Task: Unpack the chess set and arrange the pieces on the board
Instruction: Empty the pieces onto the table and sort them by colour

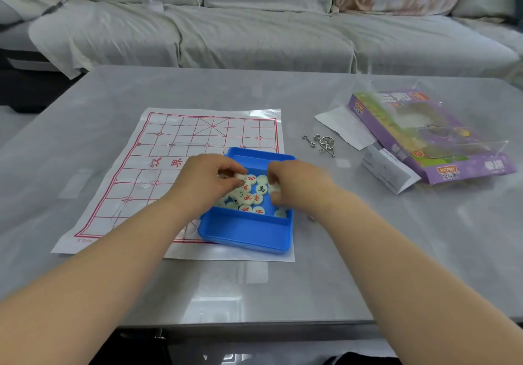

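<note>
— Where are the chess pieces?
— We see the round pale pieces heaped in the far compartment of a blue tray. The tray sits on the near right corner of the paper board.
— And our hands?
— Our left hand pinches one piece between thumb and fingertips above the heap. Our right hand curls over the heap's right side. It is blurred, so we cannot tell whether it holds anything.
</note>
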The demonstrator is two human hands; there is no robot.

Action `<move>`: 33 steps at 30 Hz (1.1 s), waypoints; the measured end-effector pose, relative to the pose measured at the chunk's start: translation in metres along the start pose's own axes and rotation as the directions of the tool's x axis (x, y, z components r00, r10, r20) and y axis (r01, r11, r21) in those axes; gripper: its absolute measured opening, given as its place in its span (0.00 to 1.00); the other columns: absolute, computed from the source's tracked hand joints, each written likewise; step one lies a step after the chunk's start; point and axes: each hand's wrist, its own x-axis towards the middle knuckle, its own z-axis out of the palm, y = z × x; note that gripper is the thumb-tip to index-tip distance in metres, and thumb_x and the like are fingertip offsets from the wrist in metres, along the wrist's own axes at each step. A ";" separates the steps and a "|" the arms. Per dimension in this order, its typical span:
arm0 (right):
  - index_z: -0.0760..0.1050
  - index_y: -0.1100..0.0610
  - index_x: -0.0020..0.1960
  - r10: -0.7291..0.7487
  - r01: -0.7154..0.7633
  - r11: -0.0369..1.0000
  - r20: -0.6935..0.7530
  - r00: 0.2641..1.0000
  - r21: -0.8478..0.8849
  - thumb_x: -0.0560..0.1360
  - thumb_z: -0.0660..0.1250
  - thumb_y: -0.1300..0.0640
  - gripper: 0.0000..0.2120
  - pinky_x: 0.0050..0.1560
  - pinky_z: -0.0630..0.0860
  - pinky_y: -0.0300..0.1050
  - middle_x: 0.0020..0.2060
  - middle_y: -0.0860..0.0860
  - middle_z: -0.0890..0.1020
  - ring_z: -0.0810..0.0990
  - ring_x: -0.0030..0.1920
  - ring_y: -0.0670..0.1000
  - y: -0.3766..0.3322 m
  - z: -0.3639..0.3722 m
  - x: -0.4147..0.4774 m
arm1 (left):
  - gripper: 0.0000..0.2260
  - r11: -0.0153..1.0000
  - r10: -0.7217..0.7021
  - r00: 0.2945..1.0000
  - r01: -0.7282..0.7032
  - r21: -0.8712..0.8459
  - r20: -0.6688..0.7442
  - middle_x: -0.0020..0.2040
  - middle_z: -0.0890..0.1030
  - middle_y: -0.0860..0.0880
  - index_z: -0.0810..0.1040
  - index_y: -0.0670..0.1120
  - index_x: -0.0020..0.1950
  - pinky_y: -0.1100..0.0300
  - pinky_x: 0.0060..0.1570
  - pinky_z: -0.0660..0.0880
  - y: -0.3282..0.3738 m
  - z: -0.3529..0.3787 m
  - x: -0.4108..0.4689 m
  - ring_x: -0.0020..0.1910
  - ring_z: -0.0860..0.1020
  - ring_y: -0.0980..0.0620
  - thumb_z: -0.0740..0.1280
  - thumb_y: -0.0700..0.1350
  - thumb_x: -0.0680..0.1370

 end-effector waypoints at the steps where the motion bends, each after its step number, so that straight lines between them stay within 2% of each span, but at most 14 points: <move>1: 0.69 0.54 0.49 0.019 -0.012 0.990 -0.050 0.999 0.138 0.71 0.63 0.59 0.07 0.35 0.63 0.41 0.43 0.51 0.74 0.69 0.41 0.51 0.006 -0.005 -0.007 | 0.06 1.000 0.018 1.000 -0.018 -0.010 0.005 0.40 0.75 0.59 0.80 0.49 0.47 0.75 0.31 0.69 0.005 0.001 -0.001 0.38 0.73 0.62 0.69 0.41 0.72; 2: 0.68 0.53 0.46 0.045 -0.014 0.967 -0.112 0.993 0.256 0.71 0.63 0.59 0.06 0.37 0.63 0.40 0.43 0.50 0.74 0.70 0.41 0.50 0.014 -0.008 -0.015 | 0.06 0.999 0.042 0.999 -0.042 -0.020 0.010 0.37 0.74 0.62 0.79 0.51 0.45 0.77 0.31 0.69 0.012 0.003 -0.003 0.37 0.72 0.63 0.69 0.41 0.72; 4: 0.67 0.52 0.43 0.122 -0.046 0.925 -0.180 0.976 0.377 0.70 0.64 0.59 0.06 0.37 0.63 0.40 0.42 0.49 0.75 0.71 0.38 0.50 0.031 -0.009 -0.034 | 0.06 0.993 0.101 0.994 -0.099 -0.063 0.037 0.36 0.73 0.64 0.78 0.52 0.42 0.80 0.33 0.68 0.028 0.014 -0.007 0.36 0.72 0.66 0.69 0.41 0.71; 6: 0.67 0.51 0.42 0.193 -0.124 0.913 -0.144 0.971 0.390 0.70 0.65 0.59 0.07 0.37 0.63 0.41 0.42 0.49 0.76 0.72 0.39 0.50 0.048 -0.002 -0.052 | 0.05 0.978 0.186 0.979 -0.176 -0.109 0.089 0.38 0.76 0.59 0.81 0.47 0.45 0.80 0.37 0.67 0.043 0.030 -0.012 0.36 0.73 0.63 0.69 0.39 0.71; 10: 0.67 0.51 0.42 0.253 -0.181 0.894 -0.127 0.959 0.411 0.68 0.69 0.57 0.09 0.37 0.61 0.43 0.42 0.51 0.77 0.72 0.43 0.52 0.069 0.015 -0.071 | 0.08 0.922 0.375 0.905 -0.387 0.023 0.200 0.48 0.80 0.46 0.81 0.43 0.50 0.69 0.44 0.66 0.066 0.071 -0.019 0.45 0.75 0.51 0.67 0.39 0.73; 13: 0.71 0.53 0.44 0.264 -0.187 0.901 -0.154 0.952 0.391 0.68 0.68 0.56 0.08 0.39 0.61 0.42 0.42 0.51 0.75 0.72 0.44 0.52 0.076 0.021 -0.072 | 0.10 0.870 0.387 0.867 -0.456 0.187 0.316 0.56 0.77 0.47 0.78 0.45 0.56 0.60 0.51 0.66 0.067 0.095 -0.021 0.55 0.74 0.49 0.61 0.41 0.76; 17: 0.73 0.56 0.49 0.273 -0.198 0.909 -0.163 0.948 0.368 0.70 0.63 0.62 0.09 0.40 0.61 0.40 0.49 0.53 0.77 0.74 0.50 0.54 0.084 0.028 -0.073 | 0.12 0.820 0.371 0.858 -0.482 0.309 0.356 0.60 0.74 0.49 0.75 0.46 0.59 0.55 0.53 0.69 0.063 0.103 -0.021 0.57 0.73 0.50 0.58 0.44 0.78; 20: 0.74 0.56 0.52 0.277 -0.191 0.884 -0.151 0.949 0.426 0.70 0.64 0.61 0.10 0.36 0.58 0.36 0.51 0.53 0.76 0.73 0.47 0.51 0.086 0.029 -0.074 | 0.13 0.810 0.374 0.848 -0.496 0.314 0.375 0.62 0.73 0.51 0.74 0.48 0.61 0.56 0.52 0.70 0.061 0.100 -0.023 0.59 0.71 0.52 0.58 0.46 0.78; 22: 0.73 0.55 0.55 0.275 -0.186 0.866 -0.131 0.953 0.464 0.70 0.66 0.60 0.14 0.37 0.58 0.33 0.53 0.52 0.74 0.70 0.45 0.47 0.088 0.030 -0.075 | 0.14 0.826 0.363 0.855 -0.479 0.297 0.369 0.64 0.71 0.53 0.73 0.50 0.62 0.57 0.55 0.69 0.060 0.096 -0.024 0.62 0.68 0.54 0.60 0.47 0.77; 25: 0.71 0.53 0.59 0.279 -0.200 0.846 -0.090 0.956 0.494 0.69 0.68 0.59 0.19 0.39 0.59 0.33 0.56 0.52 0.72 0.72 0.52 0.49 0.091 0.030 -0.078 | 0.17 0.838 0.386 0.860 -0.478 0.264 0.333 0.66 0.69 0.56 0.71 0.51 0.65 0.61 0.58 0.66 0.058 0.088 -0.028 0.64 0.65 0.57 0.63 0.47 0.75; 27: 0.70 0.52 0.60 0.298 -0.224 0.846 -0.080 0.951 0.485 0.69 0.68 0.58 0.20 0.43 0.61 0.34 0.58 0.51 0.71 0.72 0.54 0.50 0.093 0.029 -0.078 | 0.18 0.848 0.429 0.867 -0.483 0.217 0.255 0.65 0.70 0.56 0.72 0.52 0.64 0.68 0.57 0.61 0.055 0.081 -0.032 0.63 0.66 0.58 0.65 0.48 0.74; 30: 0.71 0.50 0.60 0.317 -0.222 0.840 -0.115 0.941 0.496 0.70 0.68 0.58 0.19 0.46 0.63 0.35 0.55 0.48 0.70 0.69 0.44 0.46 0.093 0.027 -0.077 | 0.16 0.887 0.414 0.901 -0.431 0.164 0.130 0.61 0.75 0.56 0.76 0.51 0.59 0.76 0.51 0.59 0.048 0.061 -0.034 0.60 0.69 0.60 0.68 0.47 0.72; 32: 0.71 0.50 0.59 0.328 -0.221 0.834 -0.133 0.935 0.505 0.70 0.67 0.57 0.18 0.47 0.63 0.37 0.52 0.46 0.69 0.68 0.43 0.45 0.089 0.028 -0.076 | 0.13 0.926 0.335 0.940 -0.342 0.159 0.071 0.58 0.75 0.58 0.78 0.52 0.56 0.79 0.49 0.59 0.038 0.046 -0.031 0.56 0.69 0.62 0.68 0.47 0.72; 33: 0.71 0.50 0.59 0.337 -0.219 0.829 -0.146 0.930 0.514 0.71 0.67 0.57 0.18 0.47 0.64 0.37 0.51 0.45 0.68 0.68 0.43 0.45 0.086 0.028 -0.075 | 0.12 0.941 0.287 0.957 -0.291 0.174 0.045 0.57 0.75 0.57 0.78 0.52 0.55 0.78 0.47 0.60 0.031 0.037 -0.028 0.55 0.69 0.62 0.68 0.47 0.72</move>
